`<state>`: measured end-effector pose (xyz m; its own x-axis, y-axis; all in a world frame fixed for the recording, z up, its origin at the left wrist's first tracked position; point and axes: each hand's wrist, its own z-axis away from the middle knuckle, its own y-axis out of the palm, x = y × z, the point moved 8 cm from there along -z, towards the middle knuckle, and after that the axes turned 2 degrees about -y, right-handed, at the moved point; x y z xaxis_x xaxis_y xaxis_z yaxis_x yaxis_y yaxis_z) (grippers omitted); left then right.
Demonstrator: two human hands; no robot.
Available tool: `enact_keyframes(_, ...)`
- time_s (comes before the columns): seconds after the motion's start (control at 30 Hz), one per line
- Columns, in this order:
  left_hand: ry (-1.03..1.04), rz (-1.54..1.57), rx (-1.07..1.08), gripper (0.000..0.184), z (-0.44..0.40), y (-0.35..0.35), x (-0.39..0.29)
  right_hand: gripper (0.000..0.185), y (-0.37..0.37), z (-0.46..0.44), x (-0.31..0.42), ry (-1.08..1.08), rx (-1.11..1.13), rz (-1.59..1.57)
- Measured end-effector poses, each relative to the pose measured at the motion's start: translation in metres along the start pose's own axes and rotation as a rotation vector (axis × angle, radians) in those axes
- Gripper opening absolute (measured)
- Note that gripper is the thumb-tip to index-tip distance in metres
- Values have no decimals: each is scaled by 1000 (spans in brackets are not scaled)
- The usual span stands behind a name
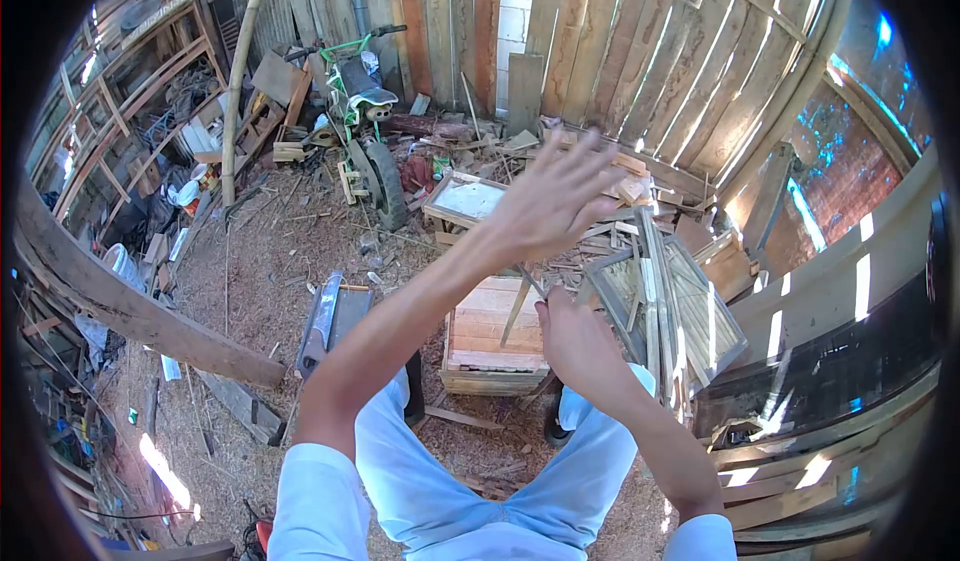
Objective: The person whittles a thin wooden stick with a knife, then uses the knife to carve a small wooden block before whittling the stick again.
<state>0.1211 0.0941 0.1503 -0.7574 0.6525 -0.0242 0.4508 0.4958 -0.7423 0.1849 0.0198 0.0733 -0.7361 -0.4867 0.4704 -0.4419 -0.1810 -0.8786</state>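
Note:
My left hand is raised in front of me with its fingers spread, slightly blurred and holding nothing. Below it, my right hand is closed around a thin stick-like thing whose end pokes out toward the upper left. Most of that thing is hidden in the fist, and I cannot tell its kind. A narrow wooden strip slants down beside the fist. Under both hands, between my knees, stands a slatted wooden box.
A dark tray-like box with a long shiny blade lies left of my knees. Framed panels and long boards lean at right. A green dirt bike stands behind; a curved beam crosses at left.

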Motion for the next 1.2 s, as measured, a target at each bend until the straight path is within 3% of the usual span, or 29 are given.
enact_keyframes(0.03, -99, 45, 268, 65, 17, 41, 17, 22, 1, -1, -1, 38, 49, -5)
enact_keyframes(0.13, -188, 102, 200, 70, -12, 11, 21, 24, 5, -8, 1, -28, 37, 21)
enact_keyframes(0.2, -141, 178, 123, 62, -20, -18, 9, 25, 8, -12, 1, -22, 41, 13)
enact_keyframes(0.3, -44, 184, 186, 65, -7, -5, 3, 26, 6, -13, 1, -38, 52, -23)
enact_keyframes(0.37, -237, 267, 476, 75, 25, 49, 31, 26, 5, -17, 5, -72, 52, -42)
enact_keyframes(0.5, -131, 296, 258, 72, -24, -39, 9, 26, 14, -17, 7, -69, 28, -65)
enact_keyframes(0.53, -131, 296, 258, 72, -17, -26, 10, 26, 14, -17, 6, -61, 24, -66)
enact_keyframes(0.6, -108, 248, 401, 67, 20, 34, 14, 26, 12, -17, 4, -68, 17, -79)
enact_keyframes(0.63, -254, 255, 611, 68, 33, 52, 26, 26, 8, -19, 4, -82, 2, -79)
enact_keyframes(0.67, -244, 243, 602, 68, 28, 53, 36, 26, 5, -23, 5, -89, -13, -74)
enact_keyframes(0.73, -179, 361, 248, 71, -12, -20, 19, 26, 13, -22, 0, -37, 21, -42)
enact_keyframes(0.77, -109, 323, 190, 67, -21, -45, 8, 26, 13, -23, -3, -31, 23, -39)
enact_keyframes(0.8, -109, 330, 196, 67, -12, -23, 10, 26, 13, -22, -7, -1, 4, -39)
enact_keyframes(0.9, -203, 172, 551, 60, 30, 54, 28, 25, 16, -21, -4, -20, 13, -45)
enact_keyframes(0.93, -191, 159, 547, 60, 17, 36, 24, 24, 17, -23, -5, -40, 21, -46)
enact_keyframes(1.0, -118, 249, 182, 61, -23, -38, -4, 23, 23, -24, -10, -67, -26, -47)
enact_keyframes(1.03, -11, 120, 159, 62, -25, -43, -19, 22, 23, -22, -8, -96, -55, -75)
enact_keyframes(1.07, -14, 124, 170, 62, -9, -21, -15, 21, 24, -18, -4, -127, -82, -107)
enact_keyframes(1.13, -215, 109, 629, 60, 44, 63, 19, 21, 29, -19, 2, -127, -50, -71)
enact_keyframes(1.17, -126, 149, 360, 59, 18, 30, 9, 20, 27, -25, 1, -112, -49, -30)
enact_keyframes(1.2, -119, 147, 366, 59, 8, 8, -2, 20, 28, -23, 0, -108, -55, -37)
